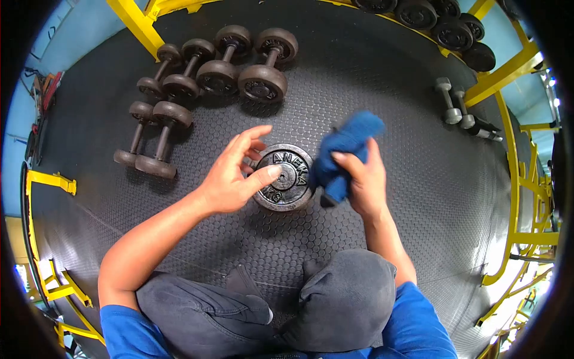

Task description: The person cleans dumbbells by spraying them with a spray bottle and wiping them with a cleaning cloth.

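Observation:
A round black weight plate [292, 190] with raised lettering lies face up on the floor in front of my crossed legs. My left hand [234, 173] is over its left side, empty, with the fingers apart and curved; the thumb overlaps the plate's hub in this view. In my right hand [366, 182] is a bunched blue cloth [348, 143], gripped between thumb and fingers. The cloth is slightly blurred and hangs close by the plate's right edge.
Several brown dumbbells [263, 84] stand in rows at the upper left. Small grey dumbbells [448, 102] lie on the right, near a yellow rack frame [505, 72]. More black weights [452, 33] sit at the top right. Textured black rubber matting [418, 197] covers the floor.

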Motion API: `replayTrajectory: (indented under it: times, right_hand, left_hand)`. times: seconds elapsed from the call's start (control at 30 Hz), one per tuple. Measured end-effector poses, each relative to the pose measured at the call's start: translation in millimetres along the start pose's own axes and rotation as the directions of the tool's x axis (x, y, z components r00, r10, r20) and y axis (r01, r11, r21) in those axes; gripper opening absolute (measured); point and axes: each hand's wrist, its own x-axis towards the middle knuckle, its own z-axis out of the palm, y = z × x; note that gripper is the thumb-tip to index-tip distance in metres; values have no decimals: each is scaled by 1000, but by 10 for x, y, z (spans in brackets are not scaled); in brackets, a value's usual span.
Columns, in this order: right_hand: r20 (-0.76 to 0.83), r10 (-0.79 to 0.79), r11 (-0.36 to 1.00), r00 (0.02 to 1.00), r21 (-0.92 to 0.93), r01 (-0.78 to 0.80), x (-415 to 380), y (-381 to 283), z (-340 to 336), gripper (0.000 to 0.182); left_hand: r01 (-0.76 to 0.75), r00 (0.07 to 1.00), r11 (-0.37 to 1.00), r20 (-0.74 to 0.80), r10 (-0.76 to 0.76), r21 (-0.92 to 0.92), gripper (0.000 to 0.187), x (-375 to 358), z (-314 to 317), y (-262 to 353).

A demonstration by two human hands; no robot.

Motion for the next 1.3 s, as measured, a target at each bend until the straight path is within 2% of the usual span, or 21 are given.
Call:
replayTrajectory:
  times: [0.03,0.07,0.1,0.13,0.2,0.23,0.27,0.33,0.4,0.47,0.53,0.6,0.67,0.7,0.73,0.8,0.93,1.0,1.1,1.2,1.3]
  right_hand:
    - [101,-11,995,995,-101,22,11,-103,167,67]
    - [202,-13,978,979,-200,54,21,-200,309,71]
    - [428,-17,993,903,-95,64,33,-291,403,70]
    - [631,-41,999,775,6,48,52,-348,463,70]
    - [700,-112,993,706,64,94,151,-373,505,46]
    - [650,-69,997,756,28,68,195,-395,455,40]
    - [597,-27,999,802,-6,39,235,-407,372,34]
    - [300,-105,992,948,-41,123,288,-219,275,22]
    - [140,98,988,985,-133,-79,337,139,74,32]
    - [123,339,934,933,-161,-318,235,504,-29,39]
    - [285,583,807,761,-93,-583,133,839,-71,62]
    - [523,604,627,602,154,-763,1,964,-11,76]
    - [591,578,542,563,237,-806,-67,1122,55,82]
    - [627,562,499,538,262,-826,-76,1162,80,79]
    - [627,571,461,530,290,-839,-94,1153,125,74]
    - [657,511,463,554,332,-822,-67,1287,160,69]
    - [696,496,473,518,284,-834,-59,1310,241,62]
    - [533,597,485,599,355,-799,-104,1255,341,56]
    - [544,582,476,604,374,-796,-154,1361,359,51]
    - [566,563,488,602,361,-795,-155,1448,331,49]
    - [504,599,518,623,350,-781,-175,1369,318,45]
  left_hand:
    - [47,999,942,29,-40,-332,81,5,45,81]
    - [98,995,774,70,-69,-626,86,18,57,141]
    - [152,988,676,130,-84,-721,93,32,7,165]
    - [141,990,567,101,-102,-812,75,56,24,109]
    - [75,993,581,5,-122,-810,50,107,-36,92]
    - [126,970,630,-37,-240,-766,30,101,-76,40]
    - [142,938,586,-82,-338,-798,29,84,-91,-65]
    - [176,917,638,-111,-384,-750,28,35,-226,-368]
    - [316,881,654,-42,-471,-687,29,-17,-365,-574]
    - [426,849,670,13,-528,-608,29,-66,-387,-773]
    - [512,812,660,59,-581,-550,29,-108,-215,-896]
    - [572,792,642,140,-594,-510,36,-135,36,-1077]
    - [560,816,737,98,-570,-378,37,-158,245,-1139]
    - [568,818,756,126,-561,-325,48,-141,290,-1172]
    - [615,788,768,139,-599,-178,61,-125,312,-1205]
    - [681,726,728,201,-657,-79,73,-77,320,-1156]
    - [666,743,739,2,-670,97,71,20,254,-873]
    - [435,900,811,148,-411,-392,74,116,214,-852]
    - [161,984,985,90,-156,-56,78,248,235,-612]
    - [-10,990,989,141,-12,149,70,410,273,-385]
    - [122,968,974,193,-159,192,59,694,378,-247]
